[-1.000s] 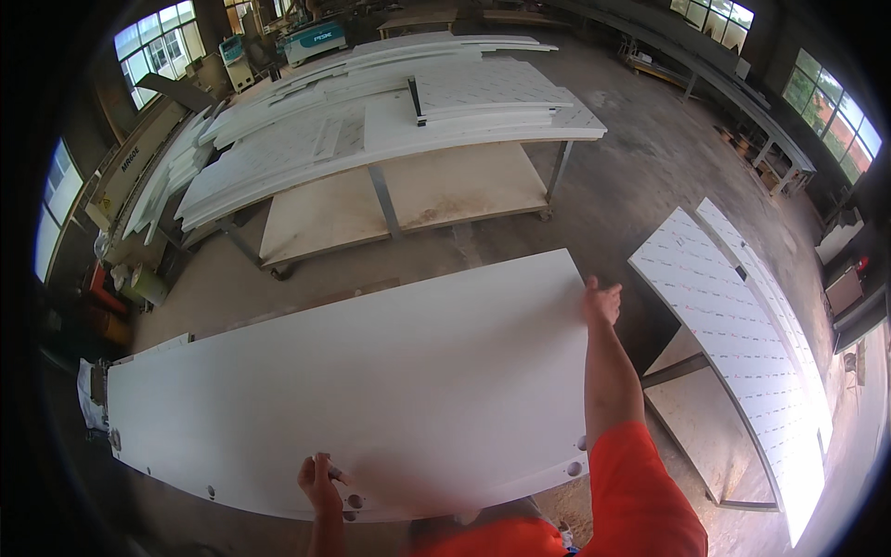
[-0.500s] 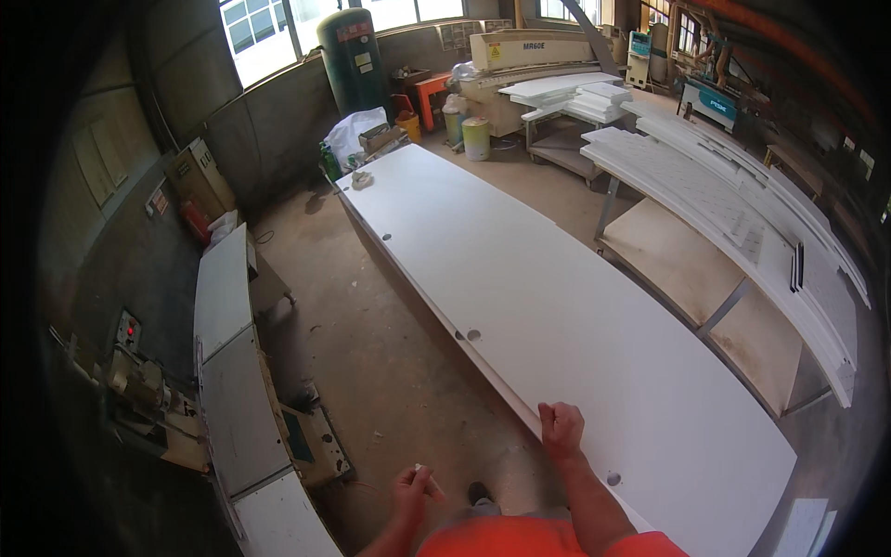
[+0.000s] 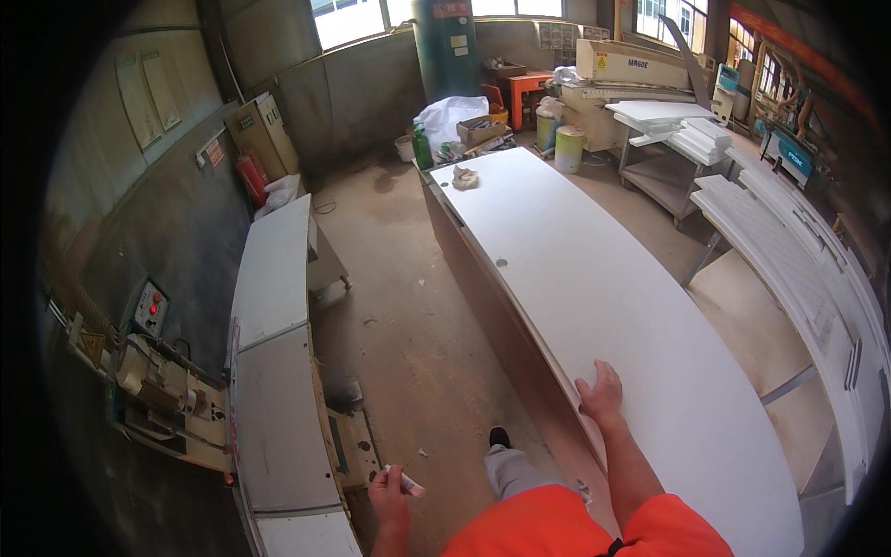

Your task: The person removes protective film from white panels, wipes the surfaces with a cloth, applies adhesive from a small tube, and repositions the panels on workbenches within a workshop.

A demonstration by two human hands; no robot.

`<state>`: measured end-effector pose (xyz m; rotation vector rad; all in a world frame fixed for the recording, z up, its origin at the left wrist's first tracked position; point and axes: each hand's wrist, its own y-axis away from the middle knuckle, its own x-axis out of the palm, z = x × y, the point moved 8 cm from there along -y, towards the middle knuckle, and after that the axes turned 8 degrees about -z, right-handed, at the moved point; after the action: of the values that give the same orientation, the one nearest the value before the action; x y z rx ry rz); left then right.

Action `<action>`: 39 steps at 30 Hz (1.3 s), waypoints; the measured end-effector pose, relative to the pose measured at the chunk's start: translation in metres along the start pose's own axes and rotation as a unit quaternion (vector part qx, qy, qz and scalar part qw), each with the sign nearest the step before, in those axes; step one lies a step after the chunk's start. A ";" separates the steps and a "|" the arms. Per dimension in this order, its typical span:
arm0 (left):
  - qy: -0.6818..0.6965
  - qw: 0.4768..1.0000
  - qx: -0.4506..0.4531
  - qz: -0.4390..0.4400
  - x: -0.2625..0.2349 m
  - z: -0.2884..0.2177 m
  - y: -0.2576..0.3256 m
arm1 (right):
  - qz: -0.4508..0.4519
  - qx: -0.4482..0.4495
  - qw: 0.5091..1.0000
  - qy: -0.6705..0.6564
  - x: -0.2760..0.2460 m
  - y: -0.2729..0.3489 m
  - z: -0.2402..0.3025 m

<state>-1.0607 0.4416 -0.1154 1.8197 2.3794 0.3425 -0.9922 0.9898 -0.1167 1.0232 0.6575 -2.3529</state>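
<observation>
A long white panel [image 3: 594, 278] lies on a brown-sided bench [image 3: 483, 288] in front of me and to my right. My right hand [image 3: 603, 395] rests on the panel by its left edge, fingers apart and holding nothing. Low over the floor, left of my body, my left hand [image 3: 388, 499] is closed around a small white tube-like piece [image 3: 411, 486]; its exact kind cannot be made out. At the panel's far end lies a crumpled pale rag [image 3: 465, 177]. A round dark hole [image 3: 502, 263] shows near the panel's left edge.
Along the left runs a long machine table [image 3: 278, 399] with a control box [image 3: 150, 308]. Stacked white panels [image 3: 770, 251] sit on a rack at right. Beyond the bench stand a green bottle [image 3: 422, 148], a white bag [image 3: 452, 121] and a green tank [image 3: 444, 51].
My view has shifted, so the bench sits further right. My right hand has gone from a closed fist at the panel's edge to spread fingers on it. My left hand keeps the white piece.
</observation>
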 end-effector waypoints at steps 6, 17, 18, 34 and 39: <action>-0.004 0.997 0.022 0.078 0.130 -0.085 -0.144 | 0.027 -0.045 0.999 0.000 0.071 -0.098 0.068; -0.030 0.996 0.027 0.084 0.250 -0.100 -0.420 | 0.100 -0.044 0.990 -0.091 0.256 -0.293 0.240; -0.032 0.994 0.039 0.096 0.270 -0.108 -0.450 | 0.096 -0.042 0.990 -0.091 0.272 -0.311 0.248; -0.164 0.951 0.107 0.240 0.696 -0.165 -0.884 | 0.022 0.134 0.987 -0.086 0.376 -0.499 0.307; -0.241 0.937 0.082 0.238 0.780 -0.110 -0.964 | 0.043 0.057 0.996 -0.060 0.408 -0.581 0.378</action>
<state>-2.1951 0.9422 -0.2257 2.2260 1.6709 -0.2490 -1.7856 1.1106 -0.0657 0.9299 0.4302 -2.3760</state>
